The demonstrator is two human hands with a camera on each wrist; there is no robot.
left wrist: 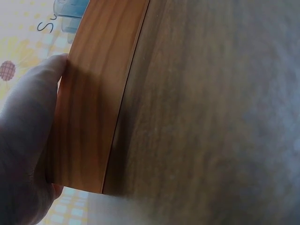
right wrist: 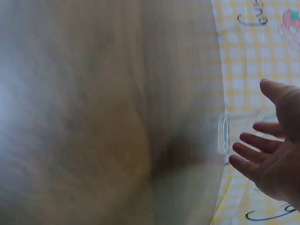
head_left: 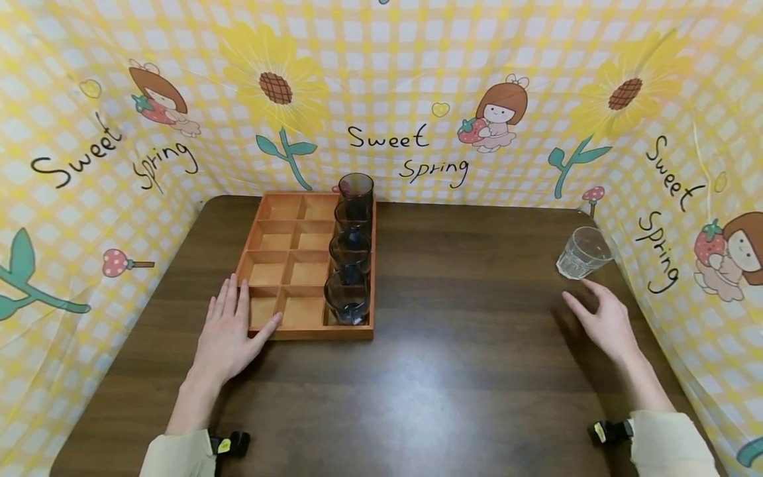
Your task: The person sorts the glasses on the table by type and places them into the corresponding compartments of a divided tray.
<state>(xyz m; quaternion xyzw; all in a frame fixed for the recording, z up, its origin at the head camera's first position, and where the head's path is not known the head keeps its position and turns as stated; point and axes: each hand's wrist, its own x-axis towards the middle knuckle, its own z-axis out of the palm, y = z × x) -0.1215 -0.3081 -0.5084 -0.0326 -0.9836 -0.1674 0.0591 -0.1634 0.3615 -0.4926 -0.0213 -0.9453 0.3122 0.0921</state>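
A wooden compartment box (head_left: 324, 334) stands left of centre on the table, three columns wide. Dark tinted glasses (head_left: 348, 291) fill its right column, one behind another; the other two columns hold nothing. My left hand (head_left: 226, 334) rests at the box's front left corner, straight fingers along its left side and thumb on the front rim. In the left wrist view that hand lies against the box's wooden wall (left wrist: 93, 93). At the far right stands a clear glass (head_left: 583, 255). Just in front of it, without gripping it, hovers my right hand (head_left: 605, 324), its thumb and fingers spread apart.
Both hands reach over a dark wood-grain table (head_left: 453, 371). A yellow checked cloth (head_left: 405, 79) with flowers and cartoon figures hangs round the back and both sides. The clear glass is close to the table's right edge.
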